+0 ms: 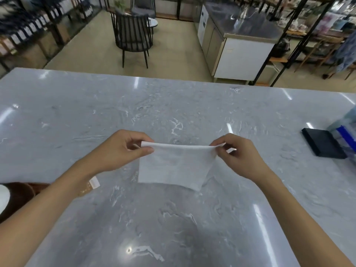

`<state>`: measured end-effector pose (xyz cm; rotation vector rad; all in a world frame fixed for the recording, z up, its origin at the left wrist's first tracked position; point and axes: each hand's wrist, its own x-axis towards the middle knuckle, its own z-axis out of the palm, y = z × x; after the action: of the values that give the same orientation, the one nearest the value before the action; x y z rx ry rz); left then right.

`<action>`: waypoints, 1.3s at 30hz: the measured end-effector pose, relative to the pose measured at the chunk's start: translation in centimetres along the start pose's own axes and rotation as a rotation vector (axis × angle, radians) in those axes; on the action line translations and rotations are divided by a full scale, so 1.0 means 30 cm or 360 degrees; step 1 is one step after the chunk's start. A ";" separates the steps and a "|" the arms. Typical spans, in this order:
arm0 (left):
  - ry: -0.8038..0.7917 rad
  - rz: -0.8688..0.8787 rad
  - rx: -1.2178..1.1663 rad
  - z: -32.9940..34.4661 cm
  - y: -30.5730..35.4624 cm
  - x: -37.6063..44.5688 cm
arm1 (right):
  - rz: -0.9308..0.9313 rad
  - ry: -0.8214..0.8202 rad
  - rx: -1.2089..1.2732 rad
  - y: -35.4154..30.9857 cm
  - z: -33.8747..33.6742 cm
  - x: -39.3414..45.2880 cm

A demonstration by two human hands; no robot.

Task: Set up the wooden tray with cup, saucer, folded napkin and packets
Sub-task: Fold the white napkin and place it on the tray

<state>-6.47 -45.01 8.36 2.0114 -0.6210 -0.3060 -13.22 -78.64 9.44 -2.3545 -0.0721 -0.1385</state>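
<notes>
Two top corners of our limp, feather-light napkin [173,166] are pinched at frame centre, left hand [123,149] and right hand [238,155] holding it above the tabletop [173,105].

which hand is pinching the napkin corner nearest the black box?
The right hand. It pinches the white paper napkin at its right top corner, toward the flat black box on the grey marble counter; the left hand holds the opposite corner.
</notes>
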 end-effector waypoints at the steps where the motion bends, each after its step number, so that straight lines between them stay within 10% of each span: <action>1: 0.0031 0.0047 0.0056 -0.023 0.026 -0.012 | -0.0052 0.0064 -0.0020 -0.033 -0.011 0.011; 9: 0.0589 0.0474 0.0116 -0.192 0.258 -0.132 | -0.0436 0.0385 0.0068 -0.296 -0.107 -0.019; 14: 0.0518 0.0834 -0.0153 -0.238 0.377 -0.182 | -0.0552 0.0507 0.0312 -0.454 -0.138 -0.054; 23: 0.0189 0.0691 -0.0498 -0.136 0.398 -0.154 | -0.0802 0.0115 0.0412 -0.640 -0.076 -0.075; 39: 0.0496 0.0589 -0.0592 -0.098 0.373 -0.149 | -0.0569 -0.0195 0.0582 -0.630 -0.026 -0.066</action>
<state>-12.23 -44.87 19.35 1.5115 -0.6663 0.1090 -17.01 -65.84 22.97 -1.9639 -0.5343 -0.1405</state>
